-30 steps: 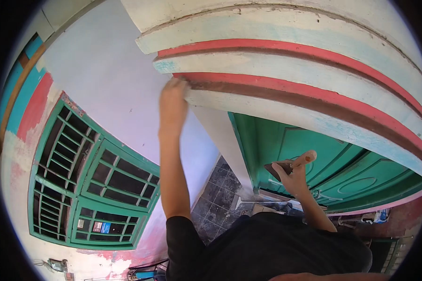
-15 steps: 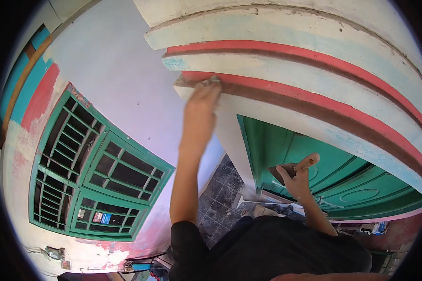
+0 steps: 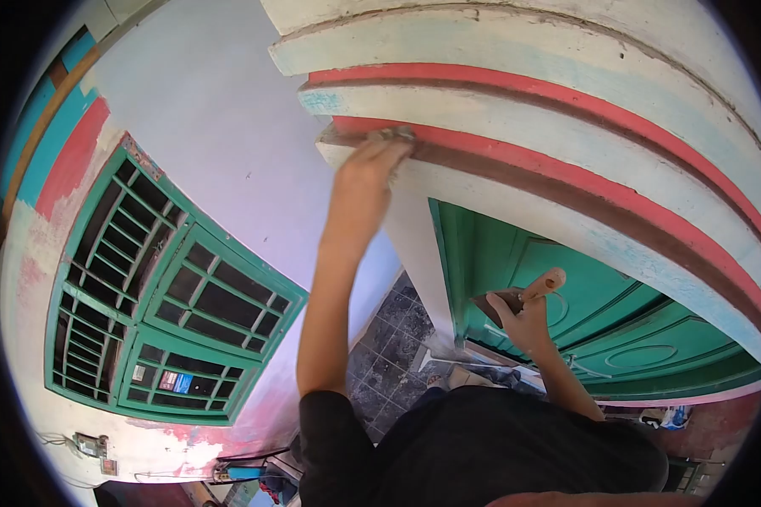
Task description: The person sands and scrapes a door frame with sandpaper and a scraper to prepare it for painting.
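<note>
My left hand [image 3: 362,190] reaches up to the lowest ledge [image 3: 516,182] of a stepped moulding, at its left end. Its fingers are closed around a small, crumpled grey wad [image 3: 399,133], pressed against the brown strip under the red band; motion blurs it, and I cannot tell its material. Lower down, in front of the green door [image 3: 604,296], my right hand [image 3: 526,328] grips a scraper [image 3: 543,284]. The round wooden handle points up and right, while the wide dark blade lies to the left behind the thumb.
A green barred window [image 3: 186,296] is set in the pale wall [image 3: 220,135] at left. Dark floor tiles [image 3: 385,342] show below, where a white long-handled tool [image 3: 465,363] lies near the door's foot. A wooden pole [image 3: 51,127] runs along the upper left.
My left hand has slid slightly right along the ledge with the wad. My right hand and the scraper have shifted a little left and up. The whole view has moved slightly.
</note>
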The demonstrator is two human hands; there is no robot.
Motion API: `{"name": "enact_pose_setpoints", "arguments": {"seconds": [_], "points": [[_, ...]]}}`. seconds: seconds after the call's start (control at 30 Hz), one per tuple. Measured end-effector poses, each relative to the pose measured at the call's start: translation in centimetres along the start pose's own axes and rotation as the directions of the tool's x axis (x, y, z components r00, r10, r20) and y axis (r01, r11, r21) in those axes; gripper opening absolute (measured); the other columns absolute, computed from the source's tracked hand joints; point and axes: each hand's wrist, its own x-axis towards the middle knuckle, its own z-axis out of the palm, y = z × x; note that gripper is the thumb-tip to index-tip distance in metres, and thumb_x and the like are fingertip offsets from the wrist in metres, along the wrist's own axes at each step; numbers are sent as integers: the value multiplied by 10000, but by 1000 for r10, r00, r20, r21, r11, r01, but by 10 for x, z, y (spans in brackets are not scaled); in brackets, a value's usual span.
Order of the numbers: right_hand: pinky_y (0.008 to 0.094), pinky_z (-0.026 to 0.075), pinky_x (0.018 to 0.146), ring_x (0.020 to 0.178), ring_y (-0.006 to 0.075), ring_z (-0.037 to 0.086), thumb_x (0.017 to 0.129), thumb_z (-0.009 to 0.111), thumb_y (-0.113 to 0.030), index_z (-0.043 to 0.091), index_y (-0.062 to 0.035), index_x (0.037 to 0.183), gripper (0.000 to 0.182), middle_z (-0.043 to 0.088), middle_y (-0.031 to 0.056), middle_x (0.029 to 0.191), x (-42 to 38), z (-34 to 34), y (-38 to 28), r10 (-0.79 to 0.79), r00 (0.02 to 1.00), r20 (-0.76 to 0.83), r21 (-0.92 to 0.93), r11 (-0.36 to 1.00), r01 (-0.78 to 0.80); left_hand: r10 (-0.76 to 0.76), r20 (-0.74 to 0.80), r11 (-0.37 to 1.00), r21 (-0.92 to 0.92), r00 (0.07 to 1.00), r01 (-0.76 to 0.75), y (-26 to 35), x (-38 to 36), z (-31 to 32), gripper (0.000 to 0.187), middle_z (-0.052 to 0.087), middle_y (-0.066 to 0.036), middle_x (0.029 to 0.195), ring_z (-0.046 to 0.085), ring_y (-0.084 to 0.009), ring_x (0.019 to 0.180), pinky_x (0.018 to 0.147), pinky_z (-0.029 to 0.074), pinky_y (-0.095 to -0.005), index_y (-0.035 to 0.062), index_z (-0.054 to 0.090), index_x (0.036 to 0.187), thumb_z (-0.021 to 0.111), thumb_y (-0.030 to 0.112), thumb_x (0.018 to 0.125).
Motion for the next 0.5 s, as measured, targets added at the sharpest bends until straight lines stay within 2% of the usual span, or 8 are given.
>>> {"name": "enact_pose_setpoints", "arguments": {"seconds": [0.03,0.1,0.17,0.2,0.3,0.37,0.47,0.5], "points": [[311,577,715,761,194,754,916,785,-94,786,47,955,147,791,127,864,1,1,0,-21,1000,2,11,1000,21,0,43,1000,2,999,0,-18,4,-5,562,725,-196,1232,667,-374,1221,1055,538,-432,17,728,1199,510,-205,731],[312,578,716,764,192,755,917,785,-94,785,47,956,147,791,125,864,0,0,-4,-30,1000,6,2,1000,30,48,-8,999,-12,999,-48,-55,5,-8,543,730,-188,1230,673,-365,1215,1046,541,-432,23,732,1187,505,-198,745],[312,578,717,767,190,755,917,785,-95,785,47,957,147,791,124,865,-2,-2,-2,-33,999,-5,-10,999,33,-71,-47,997,25,996,72,-65,6,-7,560,735,-181,1237,676,-362,1220,1066,538,-419,29,737,1183,498,-202,732],[313,577,723,776,187,754,919,784,-96,784,47,959,149,790,124,870,-2,-1,3,-18,1000,-4,-11,1000,18,-72,10,997,-24,997,72,-53,5,-2,590,727,-178,1266,658,-371,1256,1118,514,-430,28,730,1214,500,-205,723],[316,577,734,789,181,752,923,783,-98,782,47,960,150,788,123,875,0,9,1,0,1000,23,-8,1000,0,183,-19,978,-96,983,-184,34,-6,21,643,708,-171,1308,621,-401,1303,1160,470,-494,52,709,1275,507,-210,723],[317,578,738,793,177,750,924,783,-98,780,48,959,150,787,122,876,0,16,-7,10,999,47,-9,1000,-10,138,39,970,-206,990,-127,54,-1,14,667,708,-176,1310,623,-396,1301,1167,462,-484,59,708,1277,480,-223,716],[316,576,737,783,178,747,926,781,-98,778,50,956,152,786,123,867,-2,16,-18,34,997,74,12,999,-35,92,69,983,-165,993,-80,0,0,1,619,710,-191,1300,630,-381,1296,1155,476,-461,37,720,1244,495,-218,727],[316,575,734,782,182,748,926,782,-101,778,53,955,156,786,126,864,-7,13,-15,37,997,63,-9,999,-36,33,54,990,-141,998,-25,-29,-2,-6,600,713,-196,1291,632,-375,1295,1146,482,-458,30,728,1223,495,-216,728]]}}
